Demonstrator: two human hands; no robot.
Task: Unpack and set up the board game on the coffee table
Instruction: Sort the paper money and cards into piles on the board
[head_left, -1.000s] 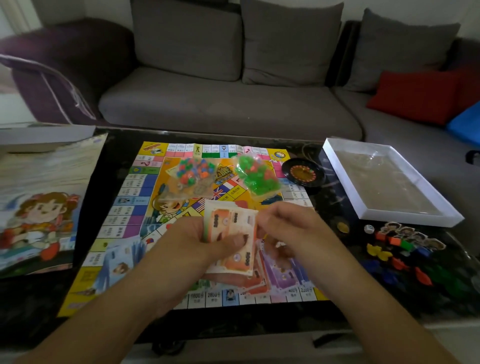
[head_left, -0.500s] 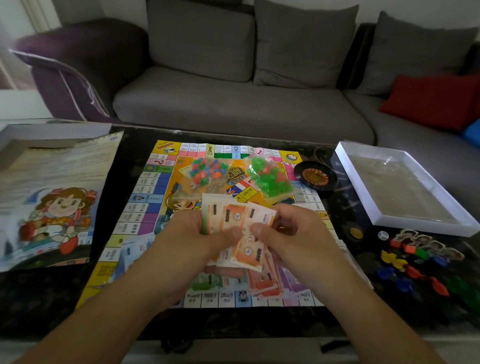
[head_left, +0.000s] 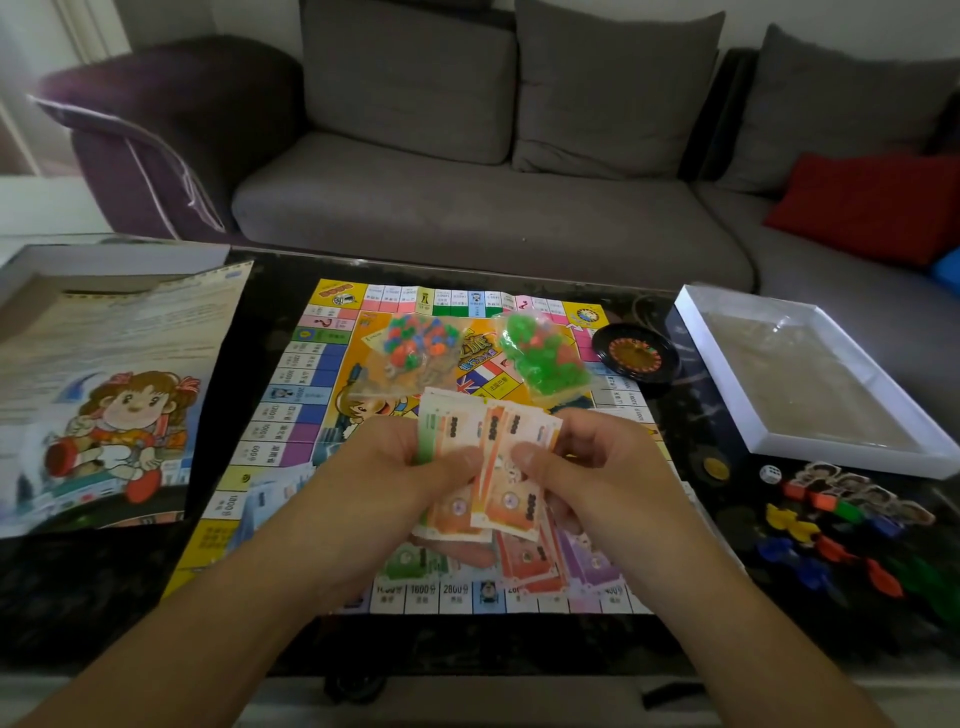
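Since the earlier frames the orange notes have fanned wider, and the right thumb has slid further over the front one.

Both hands hold the stack of play money (head_left: 483, 467) above the near half of the game board (head_left: 311, 415). The left hand (head_left: 400, 467) has its grip curled round the stack, thumb pressed on the face of the notes. The right hand (head_left: 587, 467) pinches the front orange note between thumb and fingers. Beneath the hands, more notes (head_left: 561, 566) in green, orange and purple lie on the board near its front edge.

Two clear bags lie toward the board's far side: a bag of mixed coloured pieces (head_left: 415, 343) and, just beside it, a bag of green pieces (head_left: 540, 353). A small roulette wheel (head_left: 636, 356) sits at the board's right edge on the dark counter (head_left: 104, 597).

Right of it lies the white box tray (head_left: 727, 415), one corner near the front. A die (head_left: 770, 474), a coin (head_left: 716, 467) and a cluster of coloured pawns (head_left: 841, 525) fill the counter between the tray and the near right edge. On the left, a printed sheet (head_left: 114, 395) overlaps the box lid (head_left: 104, 257), with a strip of bare counter between the sheet and the board. A grey sofa (head_left: 467, 208) runs close behind the counter's far edge.
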